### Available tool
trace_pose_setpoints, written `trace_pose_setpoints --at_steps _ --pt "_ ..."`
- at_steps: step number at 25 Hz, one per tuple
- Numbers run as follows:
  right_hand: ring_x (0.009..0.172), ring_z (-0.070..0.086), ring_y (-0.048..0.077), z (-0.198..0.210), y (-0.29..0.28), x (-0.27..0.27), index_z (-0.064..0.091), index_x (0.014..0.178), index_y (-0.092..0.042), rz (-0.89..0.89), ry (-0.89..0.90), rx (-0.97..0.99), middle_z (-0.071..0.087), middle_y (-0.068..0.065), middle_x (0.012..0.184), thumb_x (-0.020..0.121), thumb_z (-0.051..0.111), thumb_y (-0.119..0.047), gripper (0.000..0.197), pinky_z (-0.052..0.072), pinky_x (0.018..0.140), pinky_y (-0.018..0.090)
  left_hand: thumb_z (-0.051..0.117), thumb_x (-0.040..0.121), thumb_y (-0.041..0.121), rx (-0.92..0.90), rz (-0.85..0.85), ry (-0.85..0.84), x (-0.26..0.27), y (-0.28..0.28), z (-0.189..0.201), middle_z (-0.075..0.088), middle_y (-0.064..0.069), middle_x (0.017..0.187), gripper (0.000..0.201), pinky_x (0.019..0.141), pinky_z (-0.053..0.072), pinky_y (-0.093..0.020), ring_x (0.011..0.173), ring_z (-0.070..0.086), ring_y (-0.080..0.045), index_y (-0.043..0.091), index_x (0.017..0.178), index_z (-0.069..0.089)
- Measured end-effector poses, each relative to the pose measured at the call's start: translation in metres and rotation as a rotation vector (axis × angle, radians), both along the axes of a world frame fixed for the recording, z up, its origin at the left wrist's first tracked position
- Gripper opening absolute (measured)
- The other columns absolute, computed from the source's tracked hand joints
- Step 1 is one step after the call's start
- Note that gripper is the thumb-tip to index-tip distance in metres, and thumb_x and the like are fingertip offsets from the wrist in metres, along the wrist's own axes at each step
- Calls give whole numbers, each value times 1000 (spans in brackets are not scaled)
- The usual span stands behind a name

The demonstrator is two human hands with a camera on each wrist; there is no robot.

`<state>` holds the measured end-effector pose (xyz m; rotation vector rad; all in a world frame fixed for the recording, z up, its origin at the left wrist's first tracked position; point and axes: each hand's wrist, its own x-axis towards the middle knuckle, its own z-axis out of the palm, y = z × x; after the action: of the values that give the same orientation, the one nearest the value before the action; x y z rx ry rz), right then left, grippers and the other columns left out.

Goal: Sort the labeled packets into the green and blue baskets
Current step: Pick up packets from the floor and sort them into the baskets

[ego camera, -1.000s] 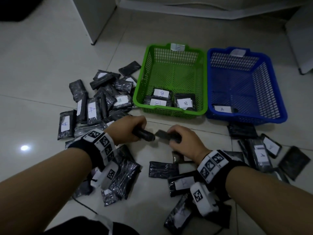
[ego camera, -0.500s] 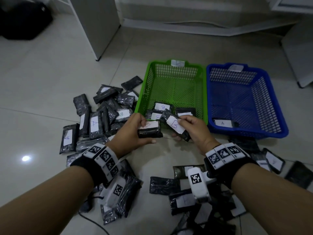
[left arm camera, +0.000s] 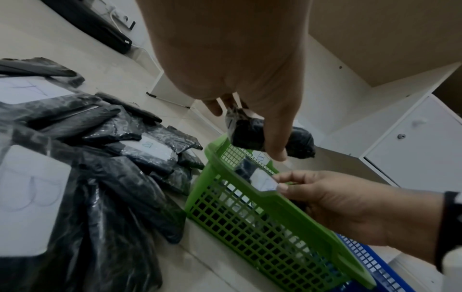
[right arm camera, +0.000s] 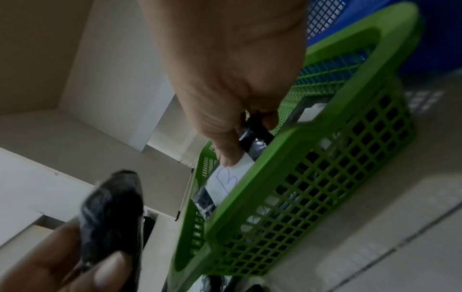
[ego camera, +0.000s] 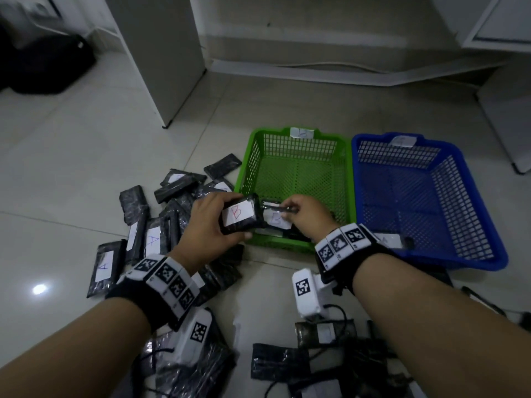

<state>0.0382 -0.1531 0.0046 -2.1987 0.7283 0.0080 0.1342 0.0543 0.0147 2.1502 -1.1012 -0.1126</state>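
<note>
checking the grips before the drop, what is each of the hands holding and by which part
Left hand grips a red-B packet across its width, thumb along the near edge. Right hand pinches a second B packet by its end.

The far half of the green basket (ego camera: 296, 170) lies open; packets (ego camera: 275, 222) crowd its near wall. Most of the blue basket (ego camera: 425, 196) is free. Loose packets (ego camera: 149, 225) clutter the floor (ego camera: 71, 168) at left.
</note>
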Motion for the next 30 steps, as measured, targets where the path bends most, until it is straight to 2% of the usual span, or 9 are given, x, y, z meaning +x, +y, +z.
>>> trace_pose_setpoints --at_steps 3,8,12,14,17,20,23,26,30 --pt "100 63 22 -13 8 13 74 95 -15 78 97 -46 71 7 107 86 65 -10 14 45 82 22 62 60 63 43 20 -29 7 -10 -4 51 12 116 76 91 25 -25 110 40 -10 29 127 50" --pt "105 62 22 -14 2 9 72 109 -14 107 130 -179 69 6 115 86 64 -10 25 42 89 18 60 59 51 173 -6 -112 10 -30 -13 51 7 120 75 92 25 -22 113 42 -21 27 129 50" --pt "73 60 14 -8 -8 -20 74 98 -13 -181 -96 -99 72 6 100 89 58 -7 20 45 66 18 79 64 39 381 -81 -186 14 -64 -1 51 4 124 73 95 33 -31 114 40 -24 24 129 50" --pt "74 56 11 -7 -10 -35 73 95 -12 -200 -142 -157 70 6 98 88 58 -6 18 42 67 16 80 66 36 502 -119 -227 20 -86 4 50 3 126 72 97 40 -37 118 40 -24 23 129 47" --pt "87 58 19 -12 -6 -56 73 92 -12 -112 -166 -226 65 8 94 87 62 -12 12 37 72 19 82 65 32 678 -153 -274 26 -118 3 46 0 130 76 95 46 -42 122 38 -25 20 129 43" --pt "88 56 21 -20 -1 -69 73 91 -13 -33 -150 -228 65 7 89 88 63 -29 19 38 71 25 83 66 29 805 -160 -284 24 -137 -10 41 -4 133 78 91 49 -43 124 35 -29 17 129 39" --pt "87 50 16 -24 1 -71 73 88 -19 63 -159 -170 64 -1 83 83 63 -44 28 37 71 26 81 68 25 800 -127 -251 25 -140 -26 38 -7 134 76 93 49 -44 125 32 -30 17 131 38" --pt "81 47 14 -30 1 -72 70 80 -21 171 -151 -227 61 -3 75 77 44 -65 51 37 68 29 75 75 19 746 -147 -197 26 -134 -37 35 -13 134 72 100 42 -44 124 32 -33 17 136 38" --pt "89 56 21 -27 11 -71 69 87 -21 194 -40 -320 67 -1 86 77 25 -66 64 40 79 35 65 80 12 534 -175 -97 24 -107 -39 41 -18 127 59 101 39 -44 116 43 -37 14 135 46"
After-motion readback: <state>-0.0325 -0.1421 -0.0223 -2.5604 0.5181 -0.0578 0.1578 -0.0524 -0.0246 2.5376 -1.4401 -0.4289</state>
